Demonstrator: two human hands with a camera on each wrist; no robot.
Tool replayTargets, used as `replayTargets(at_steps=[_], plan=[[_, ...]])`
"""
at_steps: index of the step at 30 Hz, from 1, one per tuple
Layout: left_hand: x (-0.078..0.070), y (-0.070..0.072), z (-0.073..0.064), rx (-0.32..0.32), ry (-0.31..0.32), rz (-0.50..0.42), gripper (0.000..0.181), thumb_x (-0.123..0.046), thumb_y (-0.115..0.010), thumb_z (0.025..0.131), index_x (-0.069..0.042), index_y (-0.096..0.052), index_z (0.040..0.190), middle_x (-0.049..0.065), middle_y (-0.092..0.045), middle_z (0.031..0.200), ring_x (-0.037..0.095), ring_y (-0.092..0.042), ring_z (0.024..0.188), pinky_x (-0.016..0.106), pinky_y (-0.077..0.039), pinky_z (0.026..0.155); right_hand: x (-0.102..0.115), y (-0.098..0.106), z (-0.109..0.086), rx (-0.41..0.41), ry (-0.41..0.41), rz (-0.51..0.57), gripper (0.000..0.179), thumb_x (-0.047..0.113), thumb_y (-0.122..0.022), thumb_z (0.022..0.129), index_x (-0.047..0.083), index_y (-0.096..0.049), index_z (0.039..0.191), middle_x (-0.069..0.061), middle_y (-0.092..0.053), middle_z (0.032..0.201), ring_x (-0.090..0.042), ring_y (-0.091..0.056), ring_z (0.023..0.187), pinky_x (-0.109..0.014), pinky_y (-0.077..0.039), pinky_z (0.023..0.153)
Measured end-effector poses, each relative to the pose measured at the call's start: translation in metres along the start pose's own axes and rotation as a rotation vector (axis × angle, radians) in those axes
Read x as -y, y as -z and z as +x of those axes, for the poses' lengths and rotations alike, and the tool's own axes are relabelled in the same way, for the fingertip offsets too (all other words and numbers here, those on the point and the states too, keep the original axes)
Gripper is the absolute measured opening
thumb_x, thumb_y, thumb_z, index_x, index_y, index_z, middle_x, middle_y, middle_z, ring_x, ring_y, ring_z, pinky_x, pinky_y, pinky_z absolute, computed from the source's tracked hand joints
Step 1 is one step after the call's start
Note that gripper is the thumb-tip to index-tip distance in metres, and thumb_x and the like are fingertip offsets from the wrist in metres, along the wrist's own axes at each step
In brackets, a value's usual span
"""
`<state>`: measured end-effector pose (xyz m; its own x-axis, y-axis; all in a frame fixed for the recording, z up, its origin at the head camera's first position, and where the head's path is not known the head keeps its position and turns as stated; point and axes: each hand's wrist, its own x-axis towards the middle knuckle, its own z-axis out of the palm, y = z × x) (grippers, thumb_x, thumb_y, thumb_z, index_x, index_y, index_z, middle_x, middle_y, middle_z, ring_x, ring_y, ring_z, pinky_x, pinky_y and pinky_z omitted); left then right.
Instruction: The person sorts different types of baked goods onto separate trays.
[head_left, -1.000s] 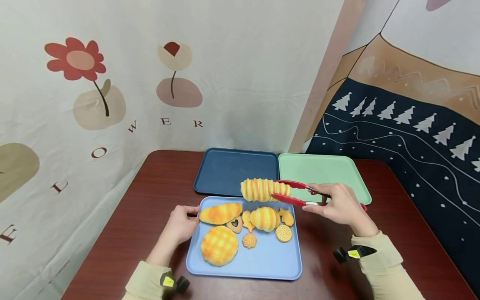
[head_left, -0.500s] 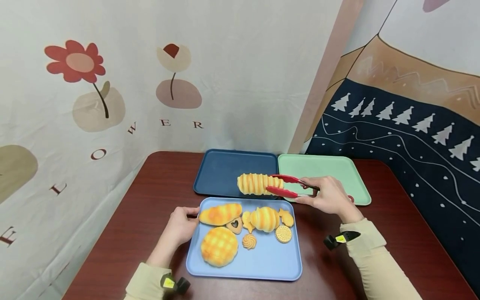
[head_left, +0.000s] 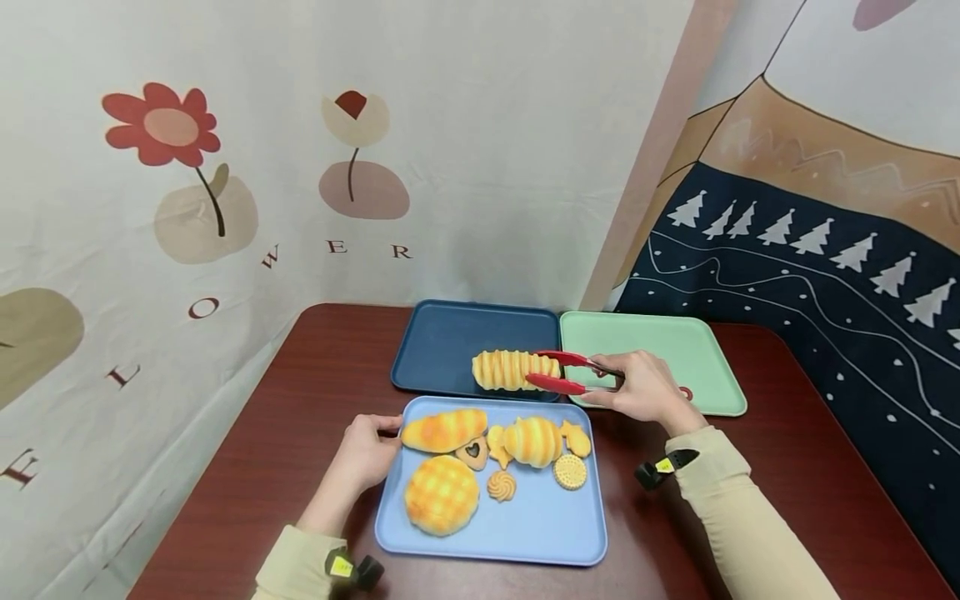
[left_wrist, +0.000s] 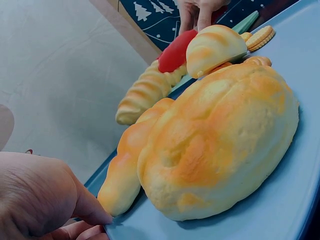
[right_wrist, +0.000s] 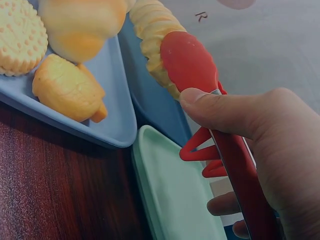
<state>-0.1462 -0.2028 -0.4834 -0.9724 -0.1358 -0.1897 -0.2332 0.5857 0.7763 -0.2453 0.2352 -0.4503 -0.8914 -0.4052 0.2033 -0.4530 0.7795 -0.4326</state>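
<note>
My right hand (head_left: 643,387) holds red-tipped tongs (head_left: 555,384), thumb on the near arm in the right wrist view. The tongs clamp the right end of a ridged, twisted bread roll (head_left: 498,371), which is over the front right part of the dark blue tray (head_left: 457,333); whether it touches the tray is unclear. My left hand (head_left: 366,457) pinches the left rim of the light blue tray (head_left: 536,533), thumb on top in the left wrist view. On this tray lie a long bread (head_left: 444,430), a round bread (head_left: 441,495) and a plump striped roll (head_left: 534,442).
Small biscuits share the light blue tray: a heart biscuit (head_left: 473,452), a swirl cookie (head_left: 501,486), a round cracker (head_left: 570,472) and fish-shaped pieces (head_left: 577,438). A mint green tray (head_left: 637,333) stands right of the dark blue one. A printed cloth (head_left: 495,167) hangs behind the table.
My right hand has moved left with the tongs, carrying the ridged bread roll left from near the trays' meeting edges to over the dark blue tray. The left hand keeps its place.
</note>
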Motion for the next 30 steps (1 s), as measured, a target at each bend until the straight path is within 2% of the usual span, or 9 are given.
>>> replayTargets(at_steps=[6,12,18,30], plan=[[0.001,0.000,0.000,0.003,-0.001,-0.004,0.040,0.000,-0.065,0.095,0.006,-0.069,0.134,0.024,-0.070,0.128,0.029,-0.073,0.107,0.043,-0.061,0.084,-0.002,-0.007,0.005,0.027,-0.033,0.004,0.070,0.051,-0.092,0.079,0.010,-0.075,0.134,0.001,-0.077,0.093,-0.015,-0.051,0.062,-0.035,-0.037,0.057],[0.000,0.001,-0.002,0.001,-0.012,-0.001,0.040,0.001,-0.065,0.094,0.007,-0.069,0.133,0.024,-0.070,0.128,0.028,-0.073,0.105,0.043,-0.061,0.083,-0.005,-0.013,0.006,0.052,-0.070,0.006,0.076,0.056,-0.090,0.079,0.009,-0.072,0.137,-0.008,-0.077,0.117,-0.019,-0.057,0.082,-0.037,-0.043,0.065],[0.001,0.000,-0.004,-0.003,-0.003,-0.007,0.040,0.000,-0.066,0.094,0.006,-0.070,0.134,0.024,-0.070,0.128,0.028,-0.073,0.106,0.043,-0.061,0.084,-0.006,-0.017,0.007,0.074,-0.057,-0.017,0.078,0.058,-0.088,0.081,0.010,-0.071,0.139,-0.010,-0.075,0.125,-0.022,-0.063,0.097,-0.043,-0.051,0.078],[0.000,0.001,-0.004,-0.013,-0.021,0.016,0.040,0.002,-0.065,0.094,0.006,-0.070,0.133,0.023,-0.071,0.128,0.028,-0.072,0.107,0.045,-0.060,0.086,-0.008,-0.018,0.009,0.112,-0.100,-0.021,0.090,0.065,-0.085,0.079,0.008,-0.065,0.146,-0.012,-0.072,0.130,-0.026,-0.062,0.104,-0.050,-0.053,0.086]])
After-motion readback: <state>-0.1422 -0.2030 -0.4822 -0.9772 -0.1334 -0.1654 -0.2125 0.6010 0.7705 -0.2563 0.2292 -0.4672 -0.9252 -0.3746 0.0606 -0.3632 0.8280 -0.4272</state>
